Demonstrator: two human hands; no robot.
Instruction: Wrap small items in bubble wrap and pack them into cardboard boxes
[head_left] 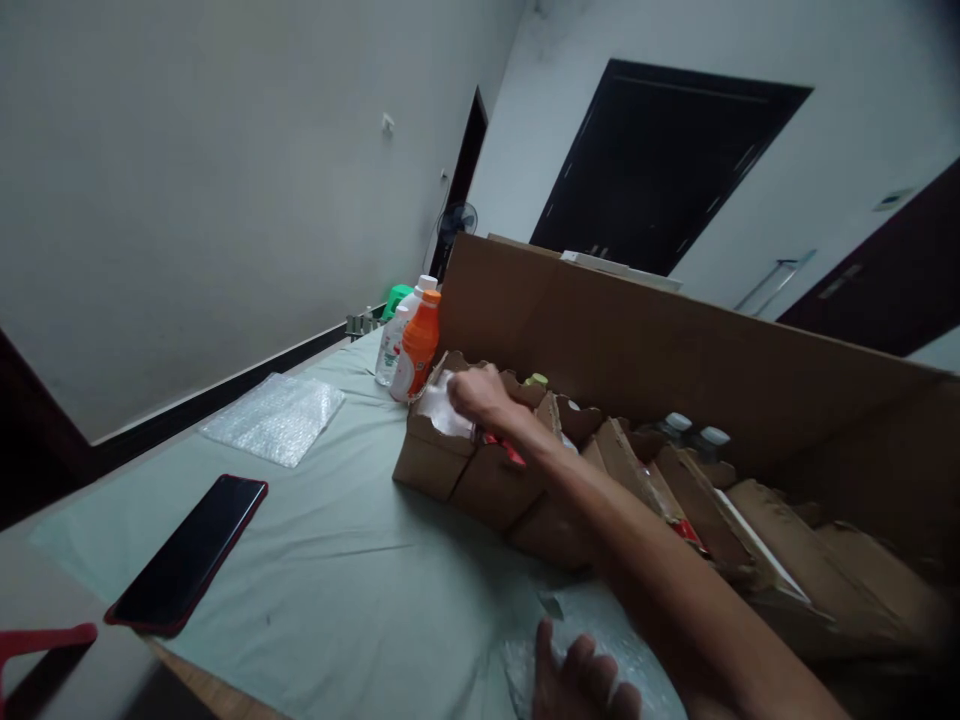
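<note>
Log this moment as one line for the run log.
right hand: in end box, on white wrap | left hand: resting on bubble wrap | bottles beside box | phone on table

Dim, flat indoor light, soft shadows; wide-angle tilt and edge stretch; near forearm [675,590] blurred, dark corners.

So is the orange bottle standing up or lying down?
Standing up. The orange bottle stands upright on the table, cap on top, beside a white bottle.
</note>
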